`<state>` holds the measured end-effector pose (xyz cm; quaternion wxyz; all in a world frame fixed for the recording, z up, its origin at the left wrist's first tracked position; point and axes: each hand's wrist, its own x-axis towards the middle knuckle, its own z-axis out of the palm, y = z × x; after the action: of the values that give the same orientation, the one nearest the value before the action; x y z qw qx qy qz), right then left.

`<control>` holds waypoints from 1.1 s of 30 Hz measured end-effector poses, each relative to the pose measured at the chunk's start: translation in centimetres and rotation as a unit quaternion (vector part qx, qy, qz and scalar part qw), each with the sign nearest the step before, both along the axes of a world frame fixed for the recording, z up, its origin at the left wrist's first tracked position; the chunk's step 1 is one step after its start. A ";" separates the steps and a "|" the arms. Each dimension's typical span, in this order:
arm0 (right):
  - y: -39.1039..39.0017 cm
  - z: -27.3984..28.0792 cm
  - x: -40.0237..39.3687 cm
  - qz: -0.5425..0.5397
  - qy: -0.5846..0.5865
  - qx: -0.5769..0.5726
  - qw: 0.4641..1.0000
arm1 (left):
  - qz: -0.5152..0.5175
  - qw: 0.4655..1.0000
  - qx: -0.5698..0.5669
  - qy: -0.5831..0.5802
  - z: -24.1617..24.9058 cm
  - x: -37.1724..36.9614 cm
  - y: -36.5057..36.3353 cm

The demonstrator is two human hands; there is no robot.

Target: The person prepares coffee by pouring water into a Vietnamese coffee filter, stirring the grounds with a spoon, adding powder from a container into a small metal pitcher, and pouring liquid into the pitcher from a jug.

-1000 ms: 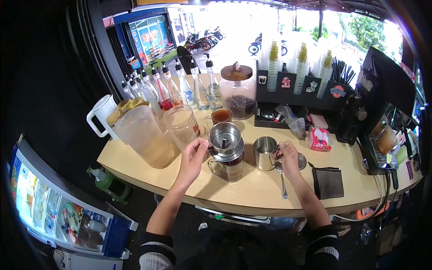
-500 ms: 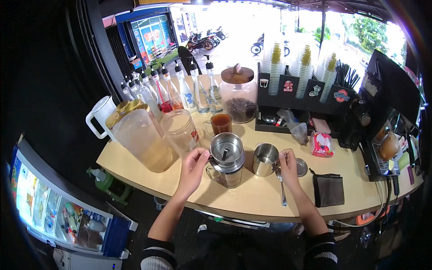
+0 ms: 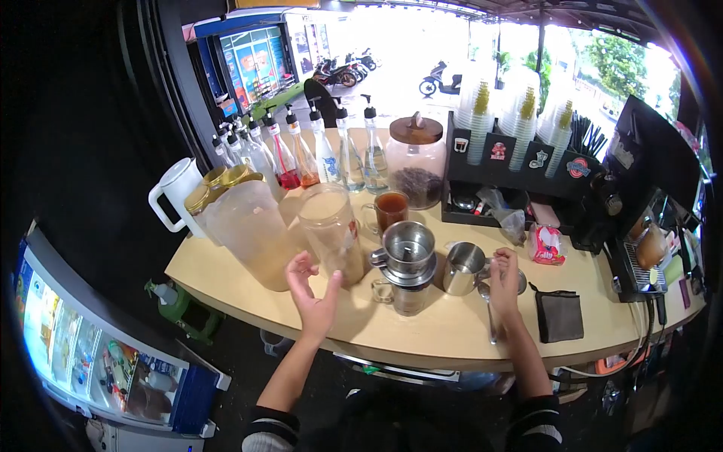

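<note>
1. Nearest, the left hand [image 3: 315,297] is hanging open over the bench [image 3: 369,322], fingers spread, holding nothing. It is no longer pinching the metal drip filter's handle, as it was a moment ago, and is now sitting well to the left of it.
2. The right hand [image 3: 504,275] is curling its fingers at the handle of the steel pitcher [image 3: 462,277]; I cannot tell whether it is gripping or only touching. A spoon [image 3: 492,324] is lying just below it, and a dark pouch [image 3: 559,316] is resting to the right.
3. The drip filter [image 3: 407,247] is standing unheld on top of the glass mug [image 3: 410,303], between the two hands. It is apparently balancing without help, so the change is probably freeing the left hand from steadying it.
4. Beyond the left hand, the clear jar [image 3: 325,218] is standing close to its fingertips, with the cloudy plastic jug [image 3: 248,233] leaning into view beside it.
5. Farther back, a mug of brown drink [image 3: 392,209] is standing behind the filter, and pump bottles [image 3: 325,162] are lining the rear.
</note>
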<state>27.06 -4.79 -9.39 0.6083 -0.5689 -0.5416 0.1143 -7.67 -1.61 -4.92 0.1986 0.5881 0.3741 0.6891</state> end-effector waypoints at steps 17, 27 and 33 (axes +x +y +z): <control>-0.7 17.5 -21.0 0.179 -0.320 0.090 0.926 | -0.256 0.953 -0.112 0.118 -4.7 -5.0 9.6; 4.7 18.5 -25.2 0.228 -0.448 -0.250 0.828 | -0.302 0.937 -0.045 0.169 -3.2 -6.6 9.4; 10.4 8.8 -23.1 0.267 -0.542 -0.269 0.750 | -0.291 0.937 0.012 0.195 -3.8 -7.0 9.8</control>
<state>3.93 5.61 -0.59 -0.0213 -0.5077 -0.8571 0.0851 -14.63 8.23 -8.74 0.3068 0.7961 0.2096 0.4776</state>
